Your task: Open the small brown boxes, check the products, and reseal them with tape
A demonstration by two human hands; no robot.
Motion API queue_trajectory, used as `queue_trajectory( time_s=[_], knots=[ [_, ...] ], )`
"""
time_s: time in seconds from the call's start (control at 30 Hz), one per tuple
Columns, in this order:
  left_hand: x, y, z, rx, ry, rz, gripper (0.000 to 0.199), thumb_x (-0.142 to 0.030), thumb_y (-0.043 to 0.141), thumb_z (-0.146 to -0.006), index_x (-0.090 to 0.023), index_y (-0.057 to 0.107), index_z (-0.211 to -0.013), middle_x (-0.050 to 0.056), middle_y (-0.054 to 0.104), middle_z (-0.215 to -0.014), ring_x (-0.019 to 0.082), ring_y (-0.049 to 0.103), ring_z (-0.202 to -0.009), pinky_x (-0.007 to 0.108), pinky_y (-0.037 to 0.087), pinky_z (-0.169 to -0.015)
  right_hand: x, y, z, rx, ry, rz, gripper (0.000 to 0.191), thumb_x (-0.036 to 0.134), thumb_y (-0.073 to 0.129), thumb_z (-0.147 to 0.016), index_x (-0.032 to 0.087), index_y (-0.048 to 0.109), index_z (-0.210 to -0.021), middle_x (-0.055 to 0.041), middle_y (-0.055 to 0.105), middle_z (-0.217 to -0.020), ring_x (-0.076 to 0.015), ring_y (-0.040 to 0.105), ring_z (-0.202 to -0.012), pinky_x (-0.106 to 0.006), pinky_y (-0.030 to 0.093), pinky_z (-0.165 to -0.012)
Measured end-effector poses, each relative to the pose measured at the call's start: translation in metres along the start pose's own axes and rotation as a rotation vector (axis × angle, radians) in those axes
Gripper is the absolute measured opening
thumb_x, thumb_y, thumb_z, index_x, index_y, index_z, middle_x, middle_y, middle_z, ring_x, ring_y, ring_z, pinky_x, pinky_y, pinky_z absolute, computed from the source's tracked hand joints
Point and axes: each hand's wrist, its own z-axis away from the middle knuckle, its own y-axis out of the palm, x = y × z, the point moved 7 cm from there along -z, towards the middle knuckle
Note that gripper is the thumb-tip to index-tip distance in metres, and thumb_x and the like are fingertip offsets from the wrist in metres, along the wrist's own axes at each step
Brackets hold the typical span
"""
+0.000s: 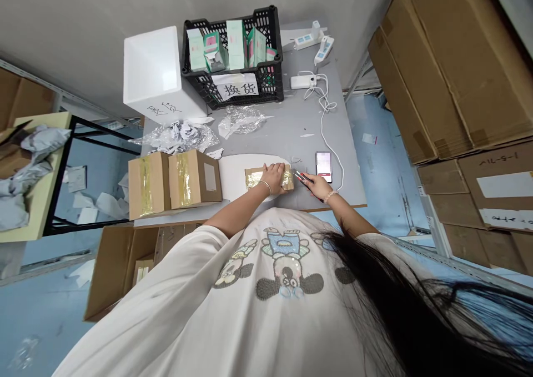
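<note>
The left hand (273,178) lies spread flat, palm down, on a small brown cardboard box (255,177) sealed with shiny gold-tinted tape, which is crinkled and bright at both ends. The box sits on a white curved board (233,177) at the near edge of a grey table (300,132) — the right hand (315,187) is closed narrowly around a slim dark tool with a red stripe (303,177), perhaps a box cutter though it is too small to be sure, just beside the box at 3 o'clock. Two larger taped brown cartons (175,181) stand at 9 o'clock, a phone with a lit screen (323,167) at 2 o'clock.
</note>
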Motion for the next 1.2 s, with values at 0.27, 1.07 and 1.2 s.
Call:
queue_trajectory(
  time_s=[0.27,1.07,1.2],
  knots=[
    [0.0,0.0,-0.001,0.001,-0.005,-0.004,0.118,-0.059,0.076,-0.059,-0.015,0.02,-0.153,0.021,0.037,-0.149,0.041,0.033,-0.136,0.064,0.012,-0.116,-0.01,0.011,0.006,0.017,0.013,0.012,0.047,0.03,0.054,-0.094,0.026,0.054,-0.141,-0.0019,0.066,-0.077,-0.0095,0.055,-0.057,-0.016,0.045,-0.045],
    [-0.002,-0.004,0.001,-0.001,-0.027,0.02,0.118,-0.059,0.077,-0.058,-0.014,0.021,-0.152,0.021,0.037,-0.149,0.041,0.034,-0.136,0.062,0.013,-0.117,-0.021,0.035,0.048,0.062,-0.06,0.022,0.046,0.031,0.057,-0.093,0.022,0.058,-0.138,-0.004,0.073,-0.084,-0.0137,0.064,-0.066,-0.025,0.054,-0.066],
    [-0.001,-0.005,0.001,0.012,-0.013,0.008,0.12,-0.061,0.076,-0.059,-0.013,0.019,-0.153,0.021,0.035,-0.15,0.041,0.032,-0.137,0.061,0.013,-0.117,-0.028,0.024,0.046,0.032,-0.045,-0.007,0.047,0.032,0.056,-0.093,0.023,0.057,-0.139,-0.0055,0.074,-0.093,-0.0139,0.065,-0.066,-0.025,0.054,-0.064]
  ],
)
